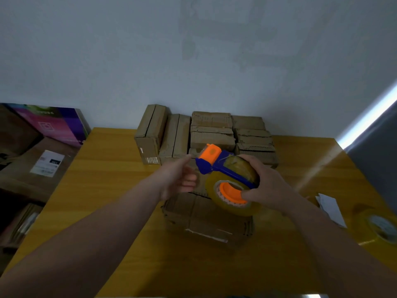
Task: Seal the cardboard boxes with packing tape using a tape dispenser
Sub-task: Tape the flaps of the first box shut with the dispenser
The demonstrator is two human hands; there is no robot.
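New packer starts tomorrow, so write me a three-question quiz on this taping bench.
1. True or false: the right hand grips the blue-and-orange plastic tape dispenser.
2. The nearest brown cardboard box lies on: A) the yellow wooden table; B) the floor; C) a metal shelf.
3. Fill in: the stacked cardboard boxes at the table's far edge stand against the grey ____.

Key: 1 true; 2 A; 3 wall.
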